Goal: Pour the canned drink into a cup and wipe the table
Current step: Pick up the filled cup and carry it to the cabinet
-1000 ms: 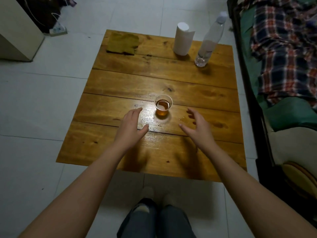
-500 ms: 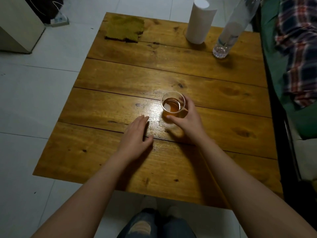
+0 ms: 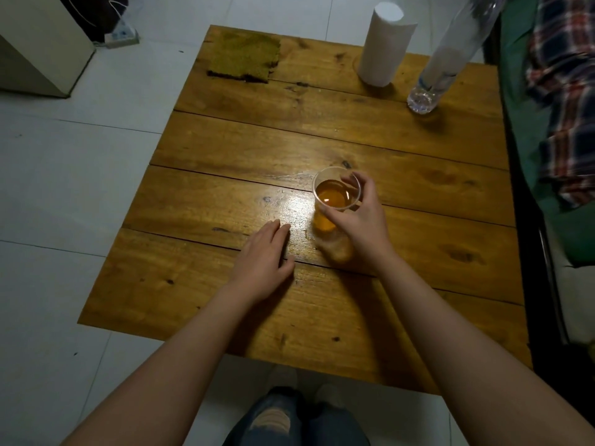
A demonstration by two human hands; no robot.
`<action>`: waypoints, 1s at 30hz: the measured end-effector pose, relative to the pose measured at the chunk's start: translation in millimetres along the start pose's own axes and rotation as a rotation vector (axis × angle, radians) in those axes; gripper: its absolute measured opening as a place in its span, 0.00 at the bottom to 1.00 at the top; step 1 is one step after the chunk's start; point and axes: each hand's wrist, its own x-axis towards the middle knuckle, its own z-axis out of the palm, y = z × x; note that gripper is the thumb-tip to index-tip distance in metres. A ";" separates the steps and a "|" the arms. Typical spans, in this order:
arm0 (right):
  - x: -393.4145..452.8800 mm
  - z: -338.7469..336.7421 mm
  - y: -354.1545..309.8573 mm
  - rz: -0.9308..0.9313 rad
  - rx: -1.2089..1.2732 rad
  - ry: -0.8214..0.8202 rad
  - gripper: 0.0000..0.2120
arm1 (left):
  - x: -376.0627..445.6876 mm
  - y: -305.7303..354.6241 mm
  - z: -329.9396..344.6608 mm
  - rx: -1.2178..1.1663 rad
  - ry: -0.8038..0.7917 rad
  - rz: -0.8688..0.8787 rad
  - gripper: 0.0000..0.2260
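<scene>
Wooden worktop [image 3: 322,140] seen from the head camera, with the clear cup [image 3: 335,201] of amber drink as landmark. The right hand [image 3: 357,226] curls thumb and fingers round the cup from its near right side, gripping below the rim, probably so that the mouth stays level and nothing spills; whether the base touches the boards cannot be told. The left hand [image 3: 262,255] lies flat and relaxed on the worktop just left of the cup, holding nothing, apparently free for wiping. A glossy patch beside the cup, towards the left hand, may be wet or only glare. Far beyond the cup and to its left lies a green cloth [image 3: 244,57], within reach for wiping; beyond it to the right stand a paper roll [image 3: 384,46] and a clear bottle [image 3: 450,56]. No can shows
</scene>
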 end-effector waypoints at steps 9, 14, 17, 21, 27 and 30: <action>-33.0 -39.7 -85.5 -0.052 0.019 -0.035 0.34 | -26.5 40.2 -71.9 -0.428 0.013 -0.057 0.24; -66.8 -63.1 -139.6 -0.091 -0.008 -0.121 0.34 | -68.0 65.8 -121.0 -0.663 -0.001 -0.086 0.22; -90.4 -73.2 -168.0 -0.129 -0.018 -0.171 0.34 | -98.6 78.4 -142.3 -0.849 -0.003 -0.138 0.21; -124.6 -79.8 -193.5 -0.172 -0.008 -0.265 0.34 | -142.9 88.7 -156.5 -1.013 0.025 -0.186 0.20; -166.5 -71.4 -217.1 -0.247 -0.026 -0.431 0.36 | -207.8 85.5 -162.4 -1.122 0.089 -0.292 0.21; -183.8 -60.2 -227.5 -0.266 -0.020 -0.519 0.36 | -238.3 78.9 -162.5 -1.155 0.136 -0.352 0.21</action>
